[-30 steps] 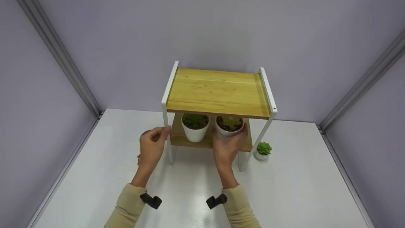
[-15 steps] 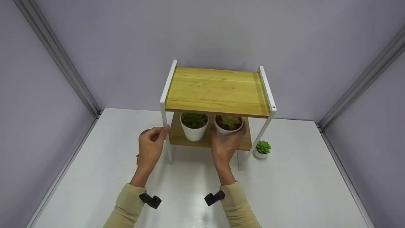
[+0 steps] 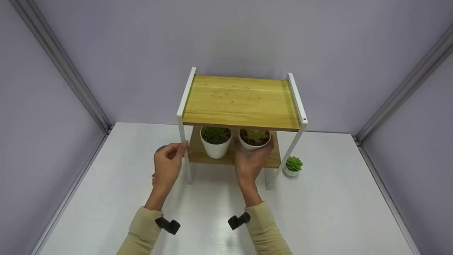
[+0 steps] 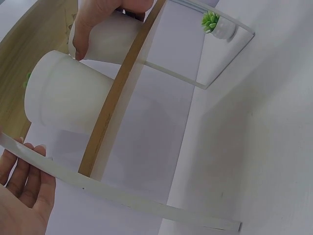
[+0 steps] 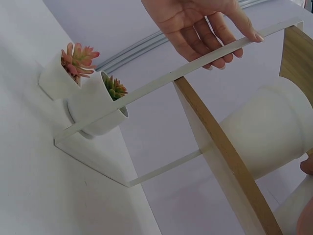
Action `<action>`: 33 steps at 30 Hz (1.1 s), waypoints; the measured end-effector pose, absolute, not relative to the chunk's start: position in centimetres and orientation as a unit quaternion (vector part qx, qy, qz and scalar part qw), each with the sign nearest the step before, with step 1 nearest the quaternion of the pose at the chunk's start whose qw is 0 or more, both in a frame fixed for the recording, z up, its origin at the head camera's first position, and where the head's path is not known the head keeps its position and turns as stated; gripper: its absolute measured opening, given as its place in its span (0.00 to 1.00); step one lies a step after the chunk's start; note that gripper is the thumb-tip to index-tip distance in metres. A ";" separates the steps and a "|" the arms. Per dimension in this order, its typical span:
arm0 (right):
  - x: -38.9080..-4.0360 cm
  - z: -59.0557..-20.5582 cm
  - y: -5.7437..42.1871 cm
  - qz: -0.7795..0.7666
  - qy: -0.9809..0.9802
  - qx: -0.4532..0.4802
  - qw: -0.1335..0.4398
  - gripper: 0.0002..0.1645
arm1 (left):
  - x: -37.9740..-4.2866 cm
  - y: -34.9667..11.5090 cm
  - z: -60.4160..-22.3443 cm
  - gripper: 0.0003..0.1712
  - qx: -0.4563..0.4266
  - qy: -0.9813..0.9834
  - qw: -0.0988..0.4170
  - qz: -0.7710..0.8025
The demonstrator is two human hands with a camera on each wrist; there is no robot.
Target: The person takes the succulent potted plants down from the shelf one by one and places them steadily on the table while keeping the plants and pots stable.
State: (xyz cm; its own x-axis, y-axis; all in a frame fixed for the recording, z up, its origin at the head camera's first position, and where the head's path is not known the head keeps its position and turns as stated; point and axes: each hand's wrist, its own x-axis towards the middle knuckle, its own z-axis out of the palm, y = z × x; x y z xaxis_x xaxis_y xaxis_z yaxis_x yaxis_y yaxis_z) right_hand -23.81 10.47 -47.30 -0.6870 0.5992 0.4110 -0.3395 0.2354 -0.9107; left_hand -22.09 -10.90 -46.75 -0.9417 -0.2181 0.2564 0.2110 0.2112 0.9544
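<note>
A small two-tier shelf (image 3: pixel 240 102) with wooden boards and a white frame stands on the white table. My left hand (image 3: pixel 167 166) holds its left front post (image 3: pixel 182 131), thumb in front and fingers behind, as the right wrist view shows. On the lower board sit two white plant pots side by side. My right hand (image 3: pixel 250 164) grips the right-hand pot (image 3: pixel 249 146), which holds a pale green succulent in dark soil. Beside it, the left-hand pot (image 3: pixel 216 151) carries a darker green plant and is untouched. The upper board partly covers both plants in the head view.
Right of the shelf, a small potted green succulent (image 3: pixel 293 164) stands on the table (image 3: pixel 329 198). Left of the shelf stand a pot with a pink succulent (image 5: pixel 78 59) and a rounder white pot (image 5: pixel 95 105), mostly hidden behind my left hand in the head view. Walls enclose the table.
The head view has shifted slightly. Both hands keep their hold on the post and the right-hand pot, with no clear movement of either.
</note>
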 end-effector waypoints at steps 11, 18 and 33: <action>-23.7 -47.3 10.5 0.610 -0.689 -0.102 0.378 0.62 | -22.2 -10.9 -46.9 0.22 -0.001 -0.757 0.172 -0.631; -23.8 -47.2 10.7 0.601 -0.691 -0.103 0.388 0.62 | -22.1 -10.9 -46.9 0.23 -0.002 -0.757 0.171 -0.630; -23.6 -46.2 10.9 0.598 -0.679 -0.083 0.419 0.62 | -22.1 -10.9 -46.7 0.22 -0.005 -0.758 0.176 -0.628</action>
State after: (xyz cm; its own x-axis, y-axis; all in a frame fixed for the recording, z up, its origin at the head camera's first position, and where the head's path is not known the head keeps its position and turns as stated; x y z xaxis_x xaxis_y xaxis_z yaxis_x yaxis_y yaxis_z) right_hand -23.61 10.91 -46.17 -0.6354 0.6128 0.4698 -0.3888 0.2717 -0.8803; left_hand -22.13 -10.85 -46.68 -0.9383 -0.2128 0.2725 0.2281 0.2111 0.9505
